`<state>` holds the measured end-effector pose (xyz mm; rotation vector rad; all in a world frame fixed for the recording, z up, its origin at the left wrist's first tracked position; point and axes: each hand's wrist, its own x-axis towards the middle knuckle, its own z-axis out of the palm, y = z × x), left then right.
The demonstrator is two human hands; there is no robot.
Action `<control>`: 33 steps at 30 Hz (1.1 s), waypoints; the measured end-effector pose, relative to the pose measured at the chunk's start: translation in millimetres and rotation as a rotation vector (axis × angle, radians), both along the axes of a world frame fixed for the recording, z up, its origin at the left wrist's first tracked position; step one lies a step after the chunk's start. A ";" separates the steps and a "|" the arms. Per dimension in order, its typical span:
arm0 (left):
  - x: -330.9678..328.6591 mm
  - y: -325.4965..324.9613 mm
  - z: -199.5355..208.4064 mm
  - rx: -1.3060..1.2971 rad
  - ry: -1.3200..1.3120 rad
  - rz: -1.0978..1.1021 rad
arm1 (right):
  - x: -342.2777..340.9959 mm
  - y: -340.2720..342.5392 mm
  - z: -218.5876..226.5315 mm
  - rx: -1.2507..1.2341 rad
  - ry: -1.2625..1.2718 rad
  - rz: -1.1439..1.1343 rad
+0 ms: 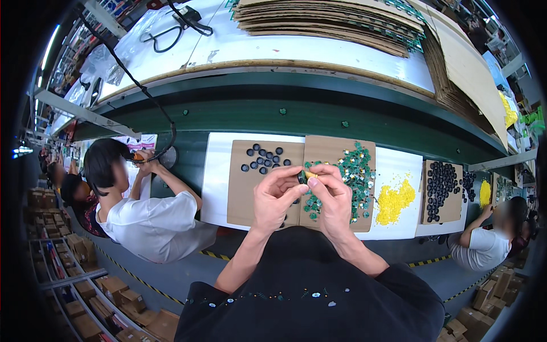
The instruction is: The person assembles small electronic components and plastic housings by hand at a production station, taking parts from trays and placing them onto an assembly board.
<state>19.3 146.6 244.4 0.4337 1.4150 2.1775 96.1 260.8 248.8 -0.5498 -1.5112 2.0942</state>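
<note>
Currently, left hand (270,199): fingers pinching black cap (302,178) above cardboard (245,199)
Right hand (336,202): fingers narrowed on yellow bit (310,175), at the cap
Printed sheet (149,140): left of cardboard, writing too small to read

No lettering seems legible at this size.

There are two hands, one left hand (273,196) and one right hand (332,199), and they hold one dark round piece (302,178) and one yellow piece (310,174). Two brown cardboard sheets (240,196) lie side by side, and the left one has about thirteen black round caps (262,152) in a bunch, plus a few partly hidden by the hands. Green pieces (357,171) and yellow bits (395,204) are too many to count, and two people in white tops (151,222) are nearby.
</note>
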 end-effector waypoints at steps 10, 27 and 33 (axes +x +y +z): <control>-1.0 -0.5 -0.7 -0.090 0.130 0.023 | -1.6 0.4 -1.9 -0.271 0.053 0.042; -12.0 -0.5 -2.7 -0.044 -0.295 -0.098 | -19.4 25.7 -22.2 0.787 -0.011 -0.051; -15.0 3.7 -17.6 -0.176 -0.272 -0.090 | -18.5 28.6 -33.5 0.649 -0.114 0.063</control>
